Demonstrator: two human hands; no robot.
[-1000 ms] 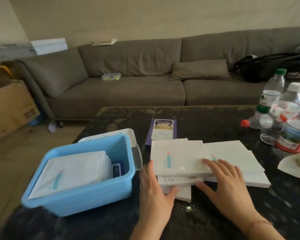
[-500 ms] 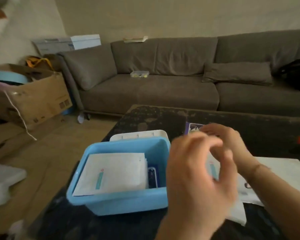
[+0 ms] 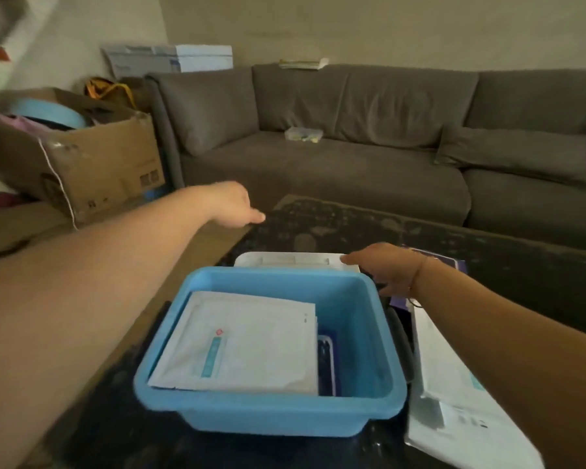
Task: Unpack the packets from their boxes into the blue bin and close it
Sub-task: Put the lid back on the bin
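open blue bin (image 3: pixel 268 411) holding packets (image 3: pixel 244 343), right hand (image 3: pixel 383 269) on white lid (image 3: pixel 295 259)

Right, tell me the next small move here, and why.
Probably take hold of the white lid behind the blue bin: the packets already lie inside, the right hand is at the lid's corner, and the left hand is reaching over.

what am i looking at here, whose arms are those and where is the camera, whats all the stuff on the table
There is no machine here. A person wears a camera on their head, so you look down along their own bare arms. On the dark table stands an open blue bin holding white packets. Its white lid lies just behind it. The right hand is at the lid's corner; whether it grips is unclear. The left hand reaches out beyond the table's edge, holding nothing. White boxes lie to the right.
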